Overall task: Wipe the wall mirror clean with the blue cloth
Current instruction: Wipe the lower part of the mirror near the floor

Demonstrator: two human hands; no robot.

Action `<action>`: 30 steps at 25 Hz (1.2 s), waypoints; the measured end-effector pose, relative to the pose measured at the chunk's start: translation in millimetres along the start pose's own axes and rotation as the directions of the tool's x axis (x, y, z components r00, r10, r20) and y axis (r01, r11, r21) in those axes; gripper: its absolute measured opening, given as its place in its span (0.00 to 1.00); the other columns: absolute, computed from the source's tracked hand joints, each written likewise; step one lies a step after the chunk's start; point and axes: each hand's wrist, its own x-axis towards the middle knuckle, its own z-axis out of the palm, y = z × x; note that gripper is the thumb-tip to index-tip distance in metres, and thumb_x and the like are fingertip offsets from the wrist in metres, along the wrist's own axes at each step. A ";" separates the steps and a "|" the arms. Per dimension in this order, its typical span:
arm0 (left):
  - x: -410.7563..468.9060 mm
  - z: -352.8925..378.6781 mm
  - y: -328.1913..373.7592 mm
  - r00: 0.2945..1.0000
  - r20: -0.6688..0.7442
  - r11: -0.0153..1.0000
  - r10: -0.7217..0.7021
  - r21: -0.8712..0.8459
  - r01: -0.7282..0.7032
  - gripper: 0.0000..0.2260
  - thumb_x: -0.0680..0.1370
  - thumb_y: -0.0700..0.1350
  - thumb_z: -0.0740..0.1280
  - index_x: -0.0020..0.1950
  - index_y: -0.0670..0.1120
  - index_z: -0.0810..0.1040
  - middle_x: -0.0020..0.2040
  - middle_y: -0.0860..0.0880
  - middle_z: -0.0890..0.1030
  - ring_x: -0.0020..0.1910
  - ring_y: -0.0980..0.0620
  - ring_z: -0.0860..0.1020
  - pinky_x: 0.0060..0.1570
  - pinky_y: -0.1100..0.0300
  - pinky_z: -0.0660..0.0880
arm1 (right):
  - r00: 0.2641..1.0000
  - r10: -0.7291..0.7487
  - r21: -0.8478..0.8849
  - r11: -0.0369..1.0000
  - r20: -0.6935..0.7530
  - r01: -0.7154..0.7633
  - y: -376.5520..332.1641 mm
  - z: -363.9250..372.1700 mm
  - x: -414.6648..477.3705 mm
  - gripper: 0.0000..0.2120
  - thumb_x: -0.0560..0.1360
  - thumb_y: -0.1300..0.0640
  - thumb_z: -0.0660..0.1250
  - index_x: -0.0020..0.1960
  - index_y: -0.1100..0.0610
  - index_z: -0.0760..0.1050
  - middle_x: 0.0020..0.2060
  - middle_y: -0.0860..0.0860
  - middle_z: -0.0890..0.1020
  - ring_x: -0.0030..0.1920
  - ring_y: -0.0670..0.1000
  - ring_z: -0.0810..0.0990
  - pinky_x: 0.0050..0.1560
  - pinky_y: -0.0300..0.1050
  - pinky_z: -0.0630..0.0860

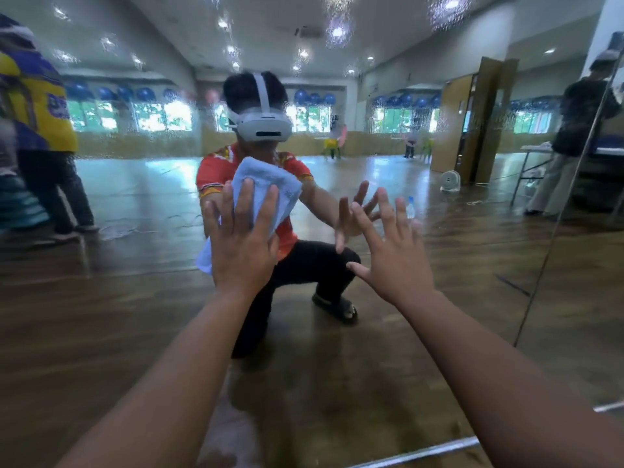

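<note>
Bright ceiling-light glare; soft, wide-angle-warped edges.

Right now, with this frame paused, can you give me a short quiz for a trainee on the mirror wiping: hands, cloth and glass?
1. True or false: the right hand grips a spray bottle.
2. Multiple choice: which hand presses the blue cloth against the wall mirror? A) left hand B) right hand C) both
3. Short answer: do the droplets on the mirror show in its upper part or its lower part?

Key:
1. False. Its fingers are spread and hold nothing.
2. A. The fingers lie straight over the cloth.
3. Upper part.
</note>
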 end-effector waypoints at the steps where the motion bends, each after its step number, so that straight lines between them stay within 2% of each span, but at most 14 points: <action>1: 0.8 0.1 0.7 1.000 0.008 1.000 -0.018 -0.005 0.018 0.28 0.79 0.47 0.63 0.80 0.51 0.62 0.79 0.43 0.58 0.77 0.35 0.57 0.73 0.32 0.54 | 1.000 -0.009 -0.001 1.000 -0.020 0.009 4.7 0.2 1.6 0.54 0.71 0.35 0.74 0.82 0.42 0.40 0.83 0.56 0.40 0.82 0.64 0.44 0.75 0.69 0.59; 4: 1.1 -1.8 4.6 0.998 0.014 0.998 -0.058 -0.029 0.058 0.29 0.79 0.47 0.64 0.79 0.50 0.62 0.79 0.43 0.57 0.77 0.34 0.56 0.74 0.33 0.54 | 0.995 -0.024 -0.010 1.000 -0.098 0.023 24.5 2.1 4.9 0.53 0.69 0.36 0.75 0.83 0.45 0.49 0.83 0.57 0.47 0.81 0.66 0.50 0.72 0.71 0.63; 6: 3.8 -2.2 9.5 0.996 0.015 0.995 -0.086 -0.049 0.086 0.28 0.79 0.48 0.60 0.79 0.48 0.63 0.78 0.41 0.57 0.77 0.34 0.55 0.73 0.32 0.55 | 0.990 -0.032 -0.004 0.999 -0.138 0.032 43.9 3.3 10.6 0.52 0.68 0.36 0.75 0.83 0.46 0.52 0.83 0.58 0.50 0.80 0.67 0.53 0.71 0.71 0.64; 11: 27.1 -3.0 42.2 0.959 0.026 0.953 -0.284 -0.104 0.285 0.28 0.81 0.52 0.53 0.81 0.49 0.60 0.81 0.40 0.54 0.79 0.34 0.51 0.75 0.36 0.50 | 0.985 -0.016 0.035 0.999 -0.172 0.023 98.7 -1.6 26.5 0.52 0.71 0.37 0.74 0.83 0.44 0.45 0.83 0.57 0.47 0.81 0.65 0.49 0.72 0.71 0.62; 17: 87.6 5.0 100.6 0.858 -0.051 0.851 -0.511 -0.167 0.497 0.27 0.81 0.48 0.60 0.81 0.48 0.60 0.81 0.37 0.54 0.79 0.32 0.51 0.76 0.37 0.53 | 0.984 -0.016 0.085 0.996 -0.178 0.032 165.7 -14.2 43.7 0.50 0.72 0.37 0.73 0.83 0.45 0.47 0.83 0.57 0.45 0.82 0.63 0.46 0.73 0.71 0.61; 21: 126.5 11.9 128.2 0.839 -0.124 0.845 -0.530 -0.162 0.510 0.27 0.81 0.47 0.59 0.81 0.48 0.60 0.80 0.39 0.56 0.78 0.33 0.54 0.76 0.39 0.55 | 0.978 -0.011 0.147 0.988 -0.206 0.042 212.7 -23.7 58.1 0.55 0.67 0.40 0.79 0.83 0.46 0.49 0.83 0.58 0.48 0.81 0.63 0.48 0.71 0.72 0.64; 25: 172.5 16.5 159.3 0.786 -0.163 0.801 -0.596 -0.190 0.568 0.27 0.81 0.47 0.59 0.80 0.47 0.61 0.80 0.39 0.57 0.78 0.35 0.56 0.76 0.42 0.56 | 0.999 0.044 0.176 0.984 -0.024 -0.039 249.4 -44.7 80.0 0.58 0.68 0.34 0.76 0.82 0.39 0.39 0.81 0.52 0.33 0.81 0.60 0.34 0.76 0.71 0.51; 27: 194.2 18.8 179.6 0.814 -0.160 0.828 -0.558 -0.167 0.535 0.27 0.80 0.48 0.59 0.80 0.47 0.62 0.80 0.39 0.59 0.78 0.35 0.56 0.76 0.42 0.56 | 0.999 0.027 0.175 0.984 0.030 -0.032 258.9 -48.2 88.8 0.59 0.67 0.32 0.74 0.81 0.37 0.35 0.80 0.51 0.30 0.80 0.60 0.30 0.76 0.72 0.47; 30: 210.5 28.2 219.4 0.928 -0.165 0.942 -0.334 -0.079 0.325 0.27 0.79 0.49 0.57 0.80 0.48 0.63 0.80 0.38 0.59 0.79 0.36 0.56 0.77 0.43 0.56 | 0.998 -0.003 0.219 0.976 0.058 -0.009 264.0 -44.7 93.8 0.60 0.66 0.30 0.73 0.80 0.36 0.33 0.79 0.50 0.28 0.79 0.59 0.29 0.75 0.73 0.44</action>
